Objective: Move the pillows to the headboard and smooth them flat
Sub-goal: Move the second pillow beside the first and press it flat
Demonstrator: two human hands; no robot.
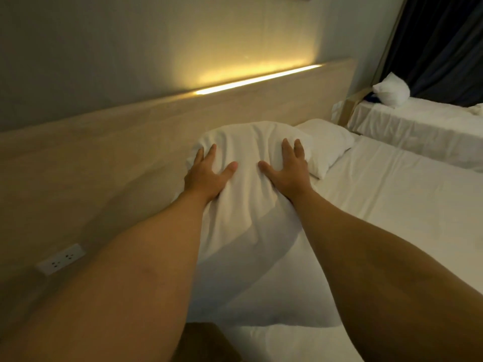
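So on the far left there's the wooden headboard [109, 142] running along the wall, and the near pillow [245, 178] sits right up against it, touching by the look of it. My left hand [207, 176] is pressed flat on the pillow's headboard side, fingers spread, not clutching anything, just palm down in the fabric. My right hand [287, 171] is doing the same on the side away from the headboard, open and flat, thumbs pointing at each other with a puffed ridge of pillow between them.

The bit that matters: the pillow's long axis runs away from me, parallel to the headboard, and both hands are parked about midway along it. So the lumpy part lies straight ahead of my fingertips at the far end, and there's more wrinkled stuff back toward my elbows. Both hands are about equally close, so I reckon a push outward along that axis with both does it.

Further right, a second pillow [326, 145] sits beyond and touching the first, also by the headboard, looking flatter already. The bed [392, 194] sheet stretches off right.
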